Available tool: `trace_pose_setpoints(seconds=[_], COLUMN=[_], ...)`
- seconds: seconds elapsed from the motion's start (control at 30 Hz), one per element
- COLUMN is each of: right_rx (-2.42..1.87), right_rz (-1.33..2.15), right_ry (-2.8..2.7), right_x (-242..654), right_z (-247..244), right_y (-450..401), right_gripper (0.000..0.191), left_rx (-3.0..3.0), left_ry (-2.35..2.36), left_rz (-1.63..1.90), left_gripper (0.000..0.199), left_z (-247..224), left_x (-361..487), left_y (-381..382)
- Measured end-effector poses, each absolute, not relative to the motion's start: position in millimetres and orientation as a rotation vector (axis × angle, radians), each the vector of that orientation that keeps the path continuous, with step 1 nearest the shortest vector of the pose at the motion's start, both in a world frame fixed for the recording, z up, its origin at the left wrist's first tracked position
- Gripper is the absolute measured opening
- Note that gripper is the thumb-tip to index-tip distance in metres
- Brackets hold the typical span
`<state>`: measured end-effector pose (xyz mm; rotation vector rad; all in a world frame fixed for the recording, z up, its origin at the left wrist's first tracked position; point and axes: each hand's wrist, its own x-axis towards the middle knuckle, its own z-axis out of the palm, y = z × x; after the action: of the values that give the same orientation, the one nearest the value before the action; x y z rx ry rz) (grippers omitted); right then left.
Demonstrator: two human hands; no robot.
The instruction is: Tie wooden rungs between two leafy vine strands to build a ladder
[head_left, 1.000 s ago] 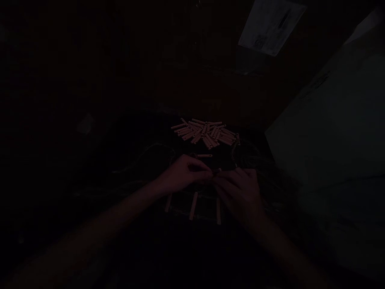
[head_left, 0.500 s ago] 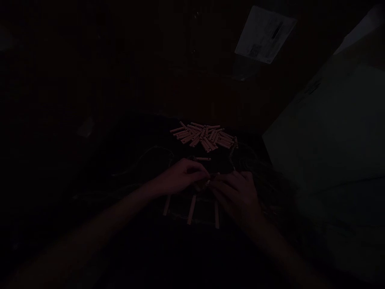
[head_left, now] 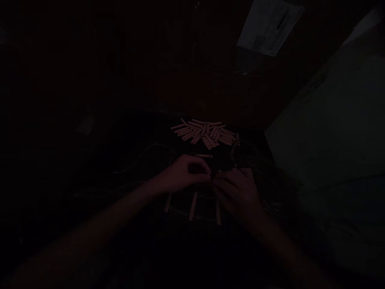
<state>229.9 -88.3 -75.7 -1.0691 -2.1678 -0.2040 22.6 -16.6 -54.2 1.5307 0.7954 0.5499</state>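
**Two hands meet over a small pale piece in dim light**

Head view: the scene is very dark, and fine detail is lost. At the middle of the frame, the left hand (head_left: 184, 174) reaches in from 7 o'clock and the right hand (head_left: 237, 196) from 5 o'clock. Both are curled, with their fingers close together around a small pale piece (head_left: 215, 173). The fingers hide most of it, and the dark makes it impossible to tell whether either hand is pinching it or only touching it.

From the hands, a loose pile of pale wooden sticks (head_left: 204, 133) lies at 12 o'clock, with a lone stick (head_left: 204, 155) just beyond the left hand's knuckles. Three sticks (head_left: 193, 206) lie roughly parallel and spaced apart at 6 o'clock, directly below the hands. Thin cord (head_left: 156, 149) curves across the dark surface at 10 o'clock from the hands. Farther out, a paper sheet (head_left: 269, 28) sits at 1 o'clock from the frame's middle, and a large pale panel (head_left: 327, 136) fills the edge at 3 o'clock.
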Motion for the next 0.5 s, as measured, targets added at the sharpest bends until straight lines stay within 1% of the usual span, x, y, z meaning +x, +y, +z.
trace_pose_setpoints(seconds=[0.2, 0.5], right_rx=[-1.098, -1.111], right_rz=[-0.093, 0.140], right_ry=[-2.164, -2.047], right_x=[229.6, 231.0], right_z=[-75.6, -73.7], right_y=[-90.0, -89.0], right_gripper=[0.009, 0.009], left_rx=[1.538, 1.572], left_ry=[0.929, 1.044], left_rz=[0.753, 0.816], left_gripper=[0.017, 0.022], left_z=[-50.9, -48.5], left_x=[19.7, 21.2], left_y=[-10.3, -9.4])
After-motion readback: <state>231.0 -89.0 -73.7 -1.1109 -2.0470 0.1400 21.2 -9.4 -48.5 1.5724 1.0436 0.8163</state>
